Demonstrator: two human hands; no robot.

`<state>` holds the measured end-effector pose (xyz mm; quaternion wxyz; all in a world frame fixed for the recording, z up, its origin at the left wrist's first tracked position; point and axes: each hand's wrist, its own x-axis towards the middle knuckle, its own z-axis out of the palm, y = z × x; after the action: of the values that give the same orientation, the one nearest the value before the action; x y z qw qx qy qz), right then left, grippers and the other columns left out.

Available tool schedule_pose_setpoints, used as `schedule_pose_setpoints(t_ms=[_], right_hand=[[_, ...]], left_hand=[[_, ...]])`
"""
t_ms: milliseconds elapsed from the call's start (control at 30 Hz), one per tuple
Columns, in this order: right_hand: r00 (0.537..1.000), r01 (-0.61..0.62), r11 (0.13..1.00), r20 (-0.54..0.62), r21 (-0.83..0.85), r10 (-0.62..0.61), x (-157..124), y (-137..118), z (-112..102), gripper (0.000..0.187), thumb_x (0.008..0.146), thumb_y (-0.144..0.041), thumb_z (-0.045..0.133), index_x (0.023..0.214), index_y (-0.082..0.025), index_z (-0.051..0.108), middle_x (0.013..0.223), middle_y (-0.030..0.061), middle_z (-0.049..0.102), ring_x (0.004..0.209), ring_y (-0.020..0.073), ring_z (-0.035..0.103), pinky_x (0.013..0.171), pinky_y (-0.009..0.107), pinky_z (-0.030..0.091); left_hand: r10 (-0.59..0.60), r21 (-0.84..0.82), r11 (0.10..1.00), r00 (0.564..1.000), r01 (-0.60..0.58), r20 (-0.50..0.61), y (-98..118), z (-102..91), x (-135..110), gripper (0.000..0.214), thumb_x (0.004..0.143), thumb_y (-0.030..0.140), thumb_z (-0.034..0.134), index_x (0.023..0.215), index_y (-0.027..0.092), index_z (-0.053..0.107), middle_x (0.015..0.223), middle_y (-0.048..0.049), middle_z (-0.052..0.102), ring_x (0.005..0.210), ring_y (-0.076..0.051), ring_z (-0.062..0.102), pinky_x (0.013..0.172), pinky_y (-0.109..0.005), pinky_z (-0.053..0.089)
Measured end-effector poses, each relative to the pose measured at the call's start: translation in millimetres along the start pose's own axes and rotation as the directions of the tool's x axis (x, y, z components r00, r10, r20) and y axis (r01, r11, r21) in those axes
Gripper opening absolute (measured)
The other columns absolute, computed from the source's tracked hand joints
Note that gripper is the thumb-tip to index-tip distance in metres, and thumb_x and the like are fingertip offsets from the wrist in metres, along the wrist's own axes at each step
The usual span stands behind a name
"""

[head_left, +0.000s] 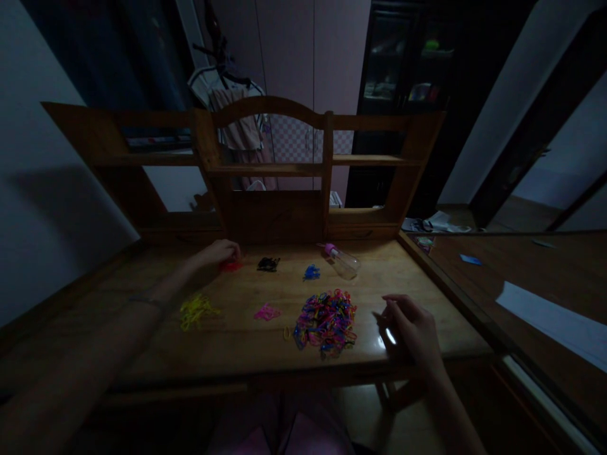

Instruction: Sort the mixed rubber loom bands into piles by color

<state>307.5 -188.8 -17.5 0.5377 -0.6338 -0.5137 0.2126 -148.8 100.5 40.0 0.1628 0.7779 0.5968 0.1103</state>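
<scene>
My left hand (222, 251) reaches to the far left of the wooden desk, its fingers closed right at a small pile of red rubber bands (231, 266). Anything between those fingertips is too small and dim to make out. To the right of a large heap of mixed-colour rubber bands (327, 321), my right hand (411, 321) hovers with thumb and fingers pinched together; what they hold, if anything, cannot be told. Sorted small piles lie around: yellow bands (196, 311), pink bands (266, 312), black bands (268, 264) and blue bands (312, 272).
A clear bottle with a pink top (344, 262) lies behind the mixed heap. The desk's wooden shelf unit (275, 169) rises along the back edge. A second brown surface with a white paper sheet (552, 316) is at the right. The room is dim.
</scene>
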Motion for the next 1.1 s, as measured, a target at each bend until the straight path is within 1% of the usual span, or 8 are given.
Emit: schedule_pose_setpoints(t_ms=[100,200,333,500,700,833,967,1100], right_hand=[[1.0,0.009,1.0,0.009,-0.014,-0.009,1.2,1.4,-0.7,0.032,0.089,-0.047,0.054,0.101,-0.02,0.067,0.072,0.004,0.067,0.068,0.0203,0.066,0.064,0.03,0.05],[1.0,0.016,1.0,0.02,-0.006,-0.016,2.6,2.1,-0.9,0.032,0.089,-0.048,0.055,0.1,-0.02,0.067,0.071,0.0036,0.067,0.067,0.0201,0.066,0.065,0.03,0.05],[1.0,-0.007,1.0,0.023,0.028,0.006,3.0,3.4,0.4,0.034,0.088,-0.049,0.055,0.099,-0.019,0.067,0.07,0.0035,0.067,0.066,0.0197,0.066,0.063,0.029,0.051],[1.0,0.005,1.0,0.021,0.028,-0.005,1.4,3.8,0.8,0.036,0.089,-0.05,0.054,0.1,-0.018,0.066,0.069,0.0036,0.067,0.065,0.0197,0.066,0.061,0.028,0.05],[0.999,-0.004,1.0,0.048,0.028,0.003,3.0,5.1,-0.9,0.033,0.09,-0.046,0.055,0.102,-0.018,0.065,0.07,0.0028,0.065,0.066,0.0183,0.064,0.064,0.027,0.049],[0.999,-0.024,1.0,0.045,0.019,0.023,2.2,6.0,-0.8,0.033,0.09,-0.047,0.054,0.104,-0.019,0.064,0.072,0.0031,0.066,0.067,0.0185,0.064,0.065,0.027,0.049],[0.999,-0.03,0.999,0.045,-0.013,0.03,0.8,4.4,-0.4,0.031,0.09,-0.046,0.054,0.103,-0.019,0.064,0.076,0.0031,0.066,0.072,0.0187,0.065,0.068,0.027,0.05],[0.998,-0.052,0.998,0.034,-0.038,0.053,0.0,-0.6,-0.1,0.03,0.09,-0.044,0.054,0.102,-0.019,0.065,0.076,0.0026,0.066,0.073,0.0183,0.064,0.067,0.026,0.049]], left_hand=[[0.055,0.03,0.998,0.997,-0.053,-0.051,6.0,0.5,3.4,0.037,0.064,0.021,0.041,0.089,0.019,0.067,0.1,-0.0042,0.068,0.101,-0.023,0.057,0.09,-0.03,0.043],[0.108,0.063,0.993,0.993,-0.105,-0.054,18.2,8.4,6.1,0.039,0.064,0.021,0.042,0.095,0.02,0.067,0.107,-0.0047,0.066,0.106,-0.022,0.056,0.093,-0.028,0.042],[0.141,0.128,0.982,0.99,-0.137,-0.019,28.9,13.5,3.3,0.029,0.063,0.02,0.045,0.08,0.019,0.067,0.096,-0.0062,0.067,0.093,-0.022,0.059,0.086,-0.028,0.043],[0.119,0.218,0.969,0.993,-0.12,0.017,26.4,-6.4,-12.2,0.012,0.062,0.022,0.049,0.058,0.021,0.061,0.067,-0.0047,0.065,0.073,-0.022,0.06,0.07,-0.028,0.042],[0.25,0.222,0.954,0.945,-0.204,-0.208,52.8,-18.9,-26.0,0.018,0.076,0.025,0.045,0.07,0.021,0.061,0.082,-0.0066,0.064,0.08,-0.023,0.059,0.075,-0.031,0.041],[0.364,0.142,0.931,0.869,-0.335,-0.336,106.3,11.0,-31.6,0.022,0.085,0.023,0.039,0.087,0.02,0.06,0.093,-0.0057,0.062,0.087,-0.02,0.058,0.081,-0.03,0.042],[0.498,-0.045,0.837,0.794,-0.545,-0.35,164.0,58.7,-50.5,0.022,0.093,0.028,0.04,0.1,0.02,0.06,0.1,-0.0042,0.062,0.093,-0.017,0.059,0.084,-0.028,0.044],[0.68,-0.261,0.666,0.712,-0.699,-0.173,191.5,94.5,-71.1,0.024,0.094,0.032,0.046,0.109,0.022,0.062,0.106,-0.0054,0.062,0.099,-0.018,0.058,0.088,-0.03,0.044]])
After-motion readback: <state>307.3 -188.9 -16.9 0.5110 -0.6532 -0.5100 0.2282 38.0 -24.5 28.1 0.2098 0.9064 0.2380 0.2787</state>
